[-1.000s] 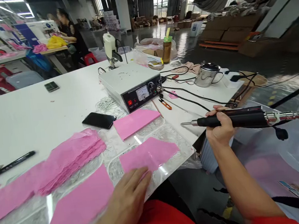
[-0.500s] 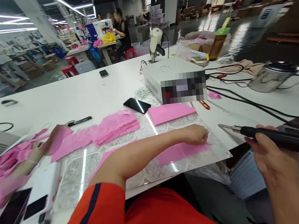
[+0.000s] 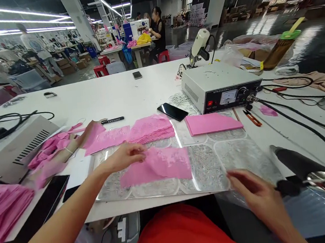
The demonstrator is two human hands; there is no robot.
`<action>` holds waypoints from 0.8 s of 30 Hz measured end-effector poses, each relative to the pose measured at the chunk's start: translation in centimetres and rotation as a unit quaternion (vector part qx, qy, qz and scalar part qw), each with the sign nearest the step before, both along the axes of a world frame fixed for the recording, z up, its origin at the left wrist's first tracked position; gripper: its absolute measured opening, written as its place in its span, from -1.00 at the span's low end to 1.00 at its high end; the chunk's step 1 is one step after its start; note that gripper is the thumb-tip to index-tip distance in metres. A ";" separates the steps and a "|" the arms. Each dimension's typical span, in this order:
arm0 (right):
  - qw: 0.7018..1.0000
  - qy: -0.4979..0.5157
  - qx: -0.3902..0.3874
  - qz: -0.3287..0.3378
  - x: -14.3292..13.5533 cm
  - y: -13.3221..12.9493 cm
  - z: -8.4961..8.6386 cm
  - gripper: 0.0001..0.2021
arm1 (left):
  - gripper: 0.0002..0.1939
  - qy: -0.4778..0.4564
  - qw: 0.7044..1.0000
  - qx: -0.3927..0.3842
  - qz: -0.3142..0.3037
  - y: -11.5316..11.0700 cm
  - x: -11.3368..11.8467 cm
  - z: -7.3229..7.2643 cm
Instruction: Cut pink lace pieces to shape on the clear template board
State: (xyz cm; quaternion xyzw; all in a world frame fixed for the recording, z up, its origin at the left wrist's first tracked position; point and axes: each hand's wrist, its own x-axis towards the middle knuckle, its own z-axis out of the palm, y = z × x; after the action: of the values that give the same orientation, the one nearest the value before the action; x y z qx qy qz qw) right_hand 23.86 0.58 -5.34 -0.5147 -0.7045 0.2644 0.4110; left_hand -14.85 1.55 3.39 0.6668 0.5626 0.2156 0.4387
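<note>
My left hand [image 3: 128, 156] has its fingers closed in a pinch at the upper edge of a pink fabric piece [image 3: 170, 165], which lies slightly rumpled on a clear patterned mat [image 3: 236, 158]. At the mat's right front edge, my right hand [image 3: 252, 187] has loosely bent fingers with a gap beside the thumb and nothing visible in them. Just right of it, a thick black-handled tool [image 3: 296, 161] lies near the table edge, apart from the fingers. Behind the single piece are a ruffled pink fabric stack [image 3: 151, 128] and a neat pink fabric stack [image 3: 213, 123].
A metal control box [image 3: 222, 78] trails black cables rightward. A phone [image 3: 173, 111], a marker [image 3: 112, 119] and orange-handled snips [image 3: 252, 118] lie around the mat. At left stand a vented box [image 3: 20, 148] and a pink fabric pile [image 3: 7, 211]. A person sits at a distant sewing machine.
My left hand has moved left, and the pink fabric piece now lies farther left on the mat. My right hand has let go of the black-handled tool. The view has turned left.
</note>
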 end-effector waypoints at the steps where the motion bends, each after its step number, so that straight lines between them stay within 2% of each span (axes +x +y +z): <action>1: 0.999 -0.008 -0.019 0.039 -1.6 1.0 0.6 -0.83 | -0.82 0.012 1.000 0.009 0.016 -1.2 -0.9 -0.9; 3: 0.994 -0.029 -0.033 0.096 -4.6 3.3 1.4 -0.79 | -0.81 0.020 0.999 0.032 0.034 -3.1 -2.0 -2.3; 5: 0.988 -0.085 -0.047 0.124 -7.1 5.6 1.8 -0.78 | -0.80 0.017 0.998 0.048 0.047 -4.4 -2.5 -3.1; 8: 0.971 -0.185 -0.051 0.146 -10.1 8.0 2.1 -0.75 | -0.81 0.015 0.997 0.063 0.050 -5.1 -2.7 -3.5; 10: 0.956 -0.240 -0.042 0.164 -11.6 8.7 2.3 -0.77 | -0.84 0.016 0.996 0.073 0.043 -5.2 -2.6 -3.5; 13: 0.942 -0.279 -0.024 0.184 -12.5 8.9 2.5 -0.87 | -0.84 0.019 0.994 0.098 0.034 -5.4 -2.5 -3.6; 15: 0.944 -0.262 -0.019 0.202 -12.5 9.0 2.5 -0.87 | -0.82 0.026 0.992 0.123 0.024 -5.8 -2.4 -3.6; 19: 0.948 -0.208 -0.055 0.236 -12.5 9.4 2.9 -0.87 | -0.81 0.043 0.985 0.166 0.011 -6.8 -2.5 -3.5; 24: 0.934 -0.237 -0.074 0.258 -14.3 10.2 3.3 -0.88 | -0.80 0.097 0.976 0.192 0.017 -7.9 -2.9 -3.9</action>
State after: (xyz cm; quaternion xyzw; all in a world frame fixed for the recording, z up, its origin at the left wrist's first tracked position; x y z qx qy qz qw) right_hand 9.60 10.76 -2.06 -0.3918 -0.8684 0.2830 0.1106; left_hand -17.80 -6.40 -0.49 0.7466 0.5619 0.2616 0.2417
